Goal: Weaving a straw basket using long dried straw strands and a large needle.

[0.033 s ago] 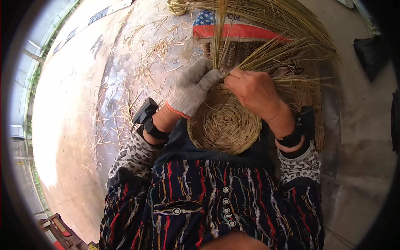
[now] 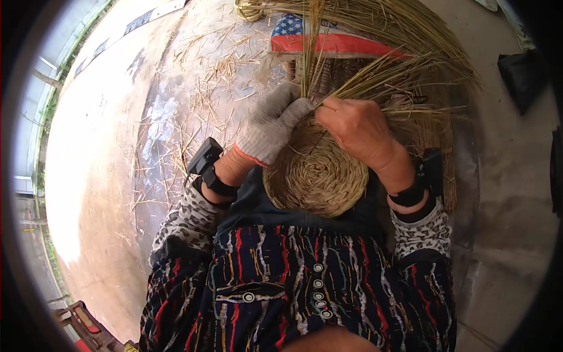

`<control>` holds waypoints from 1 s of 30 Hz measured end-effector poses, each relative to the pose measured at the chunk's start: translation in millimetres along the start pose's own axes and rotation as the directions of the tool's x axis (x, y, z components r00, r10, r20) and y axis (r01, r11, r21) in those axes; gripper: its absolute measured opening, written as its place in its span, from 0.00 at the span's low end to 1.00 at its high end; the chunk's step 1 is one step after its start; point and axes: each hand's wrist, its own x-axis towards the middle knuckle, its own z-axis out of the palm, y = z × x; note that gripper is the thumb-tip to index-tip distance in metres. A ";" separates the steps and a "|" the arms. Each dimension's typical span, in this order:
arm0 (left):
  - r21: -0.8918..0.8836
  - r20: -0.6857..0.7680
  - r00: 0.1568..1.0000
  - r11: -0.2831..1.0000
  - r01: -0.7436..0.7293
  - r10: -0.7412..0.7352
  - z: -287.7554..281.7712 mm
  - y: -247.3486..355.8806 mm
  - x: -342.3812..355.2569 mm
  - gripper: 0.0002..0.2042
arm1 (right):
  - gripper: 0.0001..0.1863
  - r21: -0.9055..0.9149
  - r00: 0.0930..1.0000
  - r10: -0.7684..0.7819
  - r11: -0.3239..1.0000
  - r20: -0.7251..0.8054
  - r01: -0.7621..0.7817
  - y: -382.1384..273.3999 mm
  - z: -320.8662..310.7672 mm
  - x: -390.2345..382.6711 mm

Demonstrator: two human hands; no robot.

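A round woven straw basket (image 2: 319,176) rests on my lap. At its far rim my left hand (image 2: 272,123), in a pale grey knit glove with an orange cuff, has its fingers closed on straw strands (image 2: 307,67) that rise upright. Just beside it my bare right hand (image 2: 355,126) is closed, finger and thumb pinching straw (image 2: 369,76) where the strands meet the rim. More long straws fan out beyond both hands to the upper right, over a red, white and blue printed sack (image 2: 340,44). The fingertips of both hands are partly hidden in the straw.
Loose straw bits litter the pale floor sheet (image 2: 99,176) to my left. A coiled straw bundle (image 2: 249,9) lies at the top. A black bag (image 2: 522,82) is on the grey floor to the right. A brown object with red parts (image 2: 82,325) sits at the lower left.
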 end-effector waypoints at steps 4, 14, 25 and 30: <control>0.269 -0.011 0.970 0.935 -0.231 0.242 3.0 -7.8 3.5 0.08 | 0.03 0.027 0.998 -0.057 0.998 -0.004 0.057 2.2 5.2 2.7; -0.081 0.306 0.893 0.926 0.369 -0.329 -19.7 -11.9 5.4 0.19 | 0.03 0.033 0.998 -0.015 0.999 -0.061 0.017 2.0 13.8 -1.5; 0.087 0.219 0.965 0.988 0.131 -0.147 -3.2 -7.3 -6.8 0.14 | 0.01 -0.051 0.998 0.057 0.997 -0.039 -0.059 -1.4 -1.9 -15.2; 0.423 0.285 0.956 0.904 -0.058 -0.072 -4.7 2.3 0.7 0.15 | 0.01 -0.089 0.994 0.096 0.991 -0.044 -0.100 6.2 1.6 -28.8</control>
